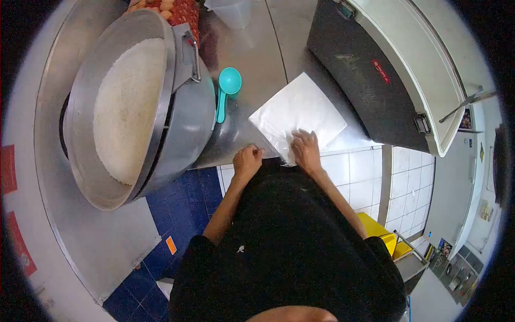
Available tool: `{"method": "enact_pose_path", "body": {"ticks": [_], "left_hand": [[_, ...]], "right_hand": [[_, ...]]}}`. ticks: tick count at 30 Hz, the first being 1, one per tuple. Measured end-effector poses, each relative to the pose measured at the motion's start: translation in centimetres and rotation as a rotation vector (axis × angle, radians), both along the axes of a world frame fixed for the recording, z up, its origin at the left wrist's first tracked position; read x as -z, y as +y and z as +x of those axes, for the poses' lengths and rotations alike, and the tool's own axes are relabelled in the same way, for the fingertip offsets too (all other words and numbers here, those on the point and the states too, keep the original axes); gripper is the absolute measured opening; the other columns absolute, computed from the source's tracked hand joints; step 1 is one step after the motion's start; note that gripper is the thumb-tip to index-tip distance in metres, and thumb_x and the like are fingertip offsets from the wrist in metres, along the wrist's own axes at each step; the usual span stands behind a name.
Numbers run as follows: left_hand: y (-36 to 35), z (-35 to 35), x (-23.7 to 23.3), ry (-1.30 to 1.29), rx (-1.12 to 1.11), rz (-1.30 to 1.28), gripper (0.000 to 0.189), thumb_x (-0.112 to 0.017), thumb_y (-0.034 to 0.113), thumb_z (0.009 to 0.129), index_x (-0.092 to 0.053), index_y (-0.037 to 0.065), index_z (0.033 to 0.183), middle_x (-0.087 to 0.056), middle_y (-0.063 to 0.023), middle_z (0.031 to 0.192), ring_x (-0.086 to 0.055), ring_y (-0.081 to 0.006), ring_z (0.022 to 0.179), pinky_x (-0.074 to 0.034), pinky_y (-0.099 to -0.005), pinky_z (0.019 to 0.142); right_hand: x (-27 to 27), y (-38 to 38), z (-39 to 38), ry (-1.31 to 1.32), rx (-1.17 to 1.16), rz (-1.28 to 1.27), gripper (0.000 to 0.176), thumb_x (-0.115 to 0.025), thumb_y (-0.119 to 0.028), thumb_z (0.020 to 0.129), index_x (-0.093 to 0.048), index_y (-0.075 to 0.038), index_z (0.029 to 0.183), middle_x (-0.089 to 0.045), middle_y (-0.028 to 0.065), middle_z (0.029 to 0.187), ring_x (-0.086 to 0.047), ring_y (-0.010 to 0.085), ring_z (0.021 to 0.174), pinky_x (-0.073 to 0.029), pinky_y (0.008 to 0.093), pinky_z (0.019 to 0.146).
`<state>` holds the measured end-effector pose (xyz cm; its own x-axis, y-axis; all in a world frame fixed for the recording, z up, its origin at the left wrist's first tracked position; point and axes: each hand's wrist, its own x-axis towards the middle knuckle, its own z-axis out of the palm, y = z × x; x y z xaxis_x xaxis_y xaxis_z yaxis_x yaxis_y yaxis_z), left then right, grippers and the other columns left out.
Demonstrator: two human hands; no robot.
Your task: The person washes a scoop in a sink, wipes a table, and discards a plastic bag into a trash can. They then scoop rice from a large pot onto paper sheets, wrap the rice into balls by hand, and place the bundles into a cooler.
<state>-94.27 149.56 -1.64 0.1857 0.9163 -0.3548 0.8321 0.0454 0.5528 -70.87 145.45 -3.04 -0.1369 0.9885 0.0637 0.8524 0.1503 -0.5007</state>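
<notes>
A square stack of white paper sheets (300, 110), with what looks like clear plastic at its near corner, lies turned on the metal counter. My right hand (306, 150) rests on its near part, fingers spread and touching the surface. To the left, at the counter's front edge, my left hand (249, 161) is closed with its fingertips together; whatever they may hold is too small to make out. A turquoise scoop (229, 81) lies beyond my left hand, beside a large metal pot (188, 121) filled with white rice-like grains (129, 110).
A dark box with an open pale lid (370, 70) stands at the right of the counter. Eggs (166, 6) on a red tray and a translucent plastic container (233, 13) are at the back. Something yellow (378, 228) stands low on the right, above the floor.
</notes>
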Motion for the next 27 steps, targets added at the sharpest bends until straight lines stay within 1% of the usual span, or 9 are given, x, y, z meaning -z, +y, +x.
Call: {"method": "enact_pose_path", "body": {"ticks": [5, 7, 8, 11, 13, 16, 19, 22, 27], "left_hand": [[-0.3, 0.6, 2.6, -0.315, -0.230, -0.073, 0.043, -0.069, 0.047, 0.082, -0.068, 0.004, 0.091, -0.070, -0.0115, 0.080, -0.068, -0.0265, 0.077, -0.052, -0.0381, 0.073], [0.1, 1.9, 2.0, -0.356, -0.272, 0.011, 0.037, -0.069, 0.040, 0.083, -0.068, 0.004, 0.091, -0.070, -0.0115, 0.079, -0.068, -0.0267, 0.076, -0.051, -0.0390, 0.071], [0.3, 2.1, 3.6, -0.335, -0.323, -0.006, 0.029, -0.069, 0.032, 0.083, -0.068, 0.003, 0.087, -0.069, -0.0117, 0.079, -0.068, -0.0262, 0.076, -0.051, -0.0395, 0.070], [0.9, 2.2, 5.3, -0.471, -0.369, 0.080, 0.024, -0.069, 0.026, 0.082, -0.064, 0.003, 0.086, -0.069, -0.0122, 0.077, -0.067, -0.0258, 0.074, -0.050, -0.0401, 0.069], [0.8, 2.4, 5.8, -0.542, -0.468, 0.083, 0.023, -0.070, 0.024, 0.082, -0.061, 0.003, 0.086, -0.068, -0.0119, 0.076, -0.067, -0.0257, 0.073, -0.050, -0.0401, 0.068], [1.1, 2.8, 2.3, -0.444, -0.477, 0.153, 0.021, -0.070, 0.020, 0.082, -0.057, 0.004, 0.086, -0.066, -0.0113, 0.074, -0.066, -0.0255, 0.070, -0.050, -0.0397, 0.066], [1.4, 2.6, 2.3, -0.364, -0.405, 0.175, 0.018, -0.068, 0.015, 0.083, -0.056, 0.003, 0.089, -0.064, -0.0107, 0.075, -0.065, -0.0253, 0.069, -0.050, -0.0386, 0.066], [1.2, 2.6, 0.6, -0.550, -0.385, 0.187, 0.015, -0.066, 0.009, 0.083, -0.058, 0.003, 0.094, -0.064, -0.0106, 0.076, -0.064, -0.0256, 0.069, -0.050, -0.0378, 0.067], [0.7, 0.9, 1.2, -0.436, -0.334, 0.207, 0.024, -0.063, 0.004, 0.083, -0.059, 0.006, 0.106, -0.063, -0.0122, 0.085, -0.064, -0.0258, 0.076, -0.051, -0.0381, 0.071]], "right_hand": [[-2.7, 0.5, -2.1, 0.193, 0.230, -0.108, 0.017, -0.061, 0.000, 0.081, -0.058, -0.002, 0.098, -0.063, 0.0156, 0.103, -0.057, 0.0339, 0.106, -0.044, 0.0457, 0.091], [-3.0, 0.6, -1.9, 0.394, 0.377, -0.028, 0.017, -0.057, 0.008, 0.080, -0.055, 0.002, 0.096, -0.063, 0.0179, 0.095, -0.060, 0.0364, 0.098, -0.050, 0.0427, 0.075], [-2.4, 0.5, -1.5, 0.415, 0.398, -0.029, 0.027, -0.055, 0.013, 0.074, -0.055, 0.001, 0.099, -0.062, 0.0200, 0.105, -0.060, 0.0377, 0.097, -0.052, 0.0438, 0.069], [-3.4, 1.0, -2.4, 0.296, 0.204, 0.012, 0.031, -0.050, 0.014, 0.072, -0.056, -0.002, 0.099, -0.060, 0.0202, 0.111, -0.063, 0.0370, 0.089, -0.053, 0.0425, 0.072], [-3.9, 1.6, -3.5, 0.068, -0.040, 0.127, 0.034, -0.056, 0.007, 0.072, -0.059, -0.008, 0.103, -0.056, 0.0183, 0.116, -0.055, 0.0357, 0.107, -0.042, 0.0463, 0.092], [-2.9, 2.5, -5.0, 0.081, 0.006, 0.072, 0.028, -0.058, 0.003, 0.076, -0.059, -0.009, 0.101, -0.057, 0.0169, 0.112, -0.053, 0.0337, 0.110, -0.039, 0.0460, 0.096], [-0.7, 3.5, -3.5, 0.081, 0.069, -0.052, 0.022, -0.060, 0.002, 0.079, -0.059, -0.007, 0.099, -0.060, 0.0153, 0.102, -0.058, 0.0326, 0.101, -0.044, 0.0449, 0.088], [0.0, 4.0, -1.8, 0.292, 0.199, 0.131, 0.011, -0.058, 0.001, 0.084, -0.058, -0.002, 0.094, -0.061, 0.0157, 0.083, -0.063, 0.0292, 0.068, -0.050, 0.0373, 0.062], [-4.5, 4.7, -2.1, 0.422, 0.361, 0.133, 0.006, -0.060, -0.002, 0.088, -0.059, 0.000, 0.093, -0.063, 0.0130, 0.075, -0.062, 0.0218, 0.066, -0.050, 0.0329, 0.062]]}}
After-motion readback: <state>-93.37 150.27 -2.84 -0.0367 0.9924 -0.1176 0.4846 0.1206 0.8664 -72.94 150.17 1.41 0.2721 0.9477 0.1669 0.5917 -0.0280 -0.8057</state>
